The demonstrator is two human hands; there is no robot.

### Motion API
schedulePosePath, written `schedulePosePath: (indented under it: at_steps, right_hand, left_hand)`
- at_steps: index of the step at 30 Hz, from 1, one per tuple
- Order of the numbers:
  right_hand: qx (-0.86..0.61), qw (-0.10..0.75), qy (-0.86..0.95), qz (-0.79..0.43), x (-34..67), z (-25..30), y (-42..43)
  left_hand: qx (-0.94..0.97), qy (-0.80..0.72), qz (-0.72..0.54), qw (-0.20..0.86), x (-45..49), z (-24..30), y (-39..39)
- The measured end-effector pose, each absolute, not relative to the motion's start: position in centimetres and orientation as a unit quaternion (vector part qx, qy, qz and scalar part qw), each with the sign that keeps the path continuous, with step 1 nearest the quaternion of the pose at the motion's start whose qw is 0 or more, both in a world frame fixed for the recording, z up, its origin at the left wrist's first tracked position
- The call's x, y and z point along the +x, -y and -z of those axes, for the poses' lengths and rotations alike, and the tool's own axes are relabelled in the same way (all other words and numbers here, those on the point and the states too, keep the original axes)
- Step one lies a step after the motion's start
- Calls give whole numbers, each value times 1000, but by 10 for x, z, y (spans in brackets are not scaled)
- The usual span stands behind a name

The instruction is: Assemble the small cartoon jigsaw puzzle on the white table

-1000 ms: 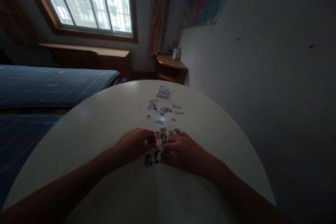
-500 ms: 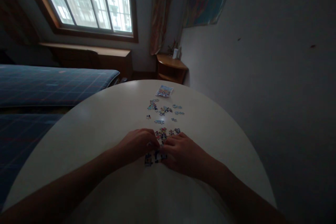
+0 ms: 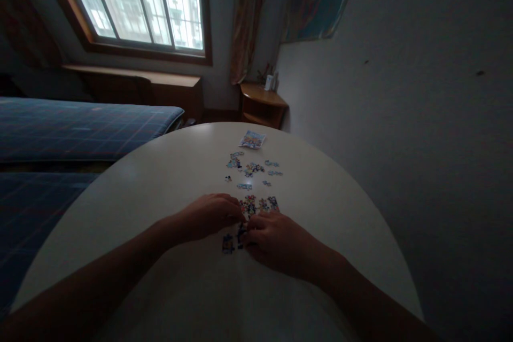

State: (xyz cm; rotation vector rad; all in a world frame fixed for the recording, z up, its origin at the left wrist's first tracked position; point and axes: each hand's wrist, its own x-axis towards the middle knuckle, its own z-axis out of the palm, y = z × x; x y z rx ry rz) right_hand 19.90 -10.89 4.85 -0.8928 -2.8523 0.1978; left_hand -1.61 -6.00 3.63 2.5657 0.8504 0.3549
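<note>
Small jigsaw pieces lie on a round white table (image 3: 168,272) between my hands. My left hand (image 3: 214,215) is closed, its fingertips together at the left edge of a joined patch of colourful pieces (image 3: 249,204); whatever they pinch is hidden. Opposite it, my right hand (image 3: 276,238) has its fingers bent and pressed onto a dark jigsaw piece (image 3: 241,235), partly covering it. A separate section of puzzle (image 3: 228,244) rests just below the left hand. Above the right hand sits another joined section (image 3: 273,203).
Further up the table are several loose piece clusters (image 3: 254,169), a light blue strip (image 3: 244,186) and a small picture packet (image 3: 253,139). Beyond the table stand a blue plaid mattress (image 3: 88,123) at left and a wooden corner shelf (image 3: 262,95). A wall rises at right.
My left hand has lifted slightly and drawn back from the lower pieces, uncovering more of them. My right hand has shifted slightly down, showing more of the upper right section.
</note>
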Motion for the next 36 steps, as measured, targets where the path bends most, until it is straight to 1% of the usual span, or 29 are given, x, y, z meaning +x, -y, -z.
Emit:
schedulePosePath:
  at_steps: [2, 4, 6, 8, 12, 15, 18, 20, 29, 36]
  right_hand:
    - [-297, 74, 948, -92, 199, -50, 108]
    - [-298, 82, 943, -122, 201, -54, 106]
    - [-306, 106, 934, -150, 206, -57, 101]
    - [-330, 143, 919, -162, 217, -58, 91]
    - [-415, 213, 876, -124, 247, -44, 60]
    - [-490, 262, 828, -74, 265, -26, 36]
    - [-550, 257, 793, -61, 271, -11, 21]
    - [-561, 247, 787, -67, 271, -6, 18]
    - [-557, 242, 792, -61, 269, -5, 18]
    - [-564, 236, 789, -60, 268, -5, 17]
  left_hand:
    - [911, -336, -162, 176, -22, -34, 52]
    - [893, -378, -213, 116, -30, -29, 42]
    - [875, -403, -256, 75, -39, -22, 30]
    - [864, -423, -265, 60, -47, -13, 18]
    - [831, -492, -253, 56, -55, 4, 3]
    - [821, -517, -234, 57, -55, 10, 0]
    - [823, -517, -227, 61, -54, 11, 1]
    - [823, -517, -226, 63, -54, 10, 2]
    - [824, -516, -225, 59, -53, 10, 1]
    - [808, -543, -226, 34, -37, 0, 2]
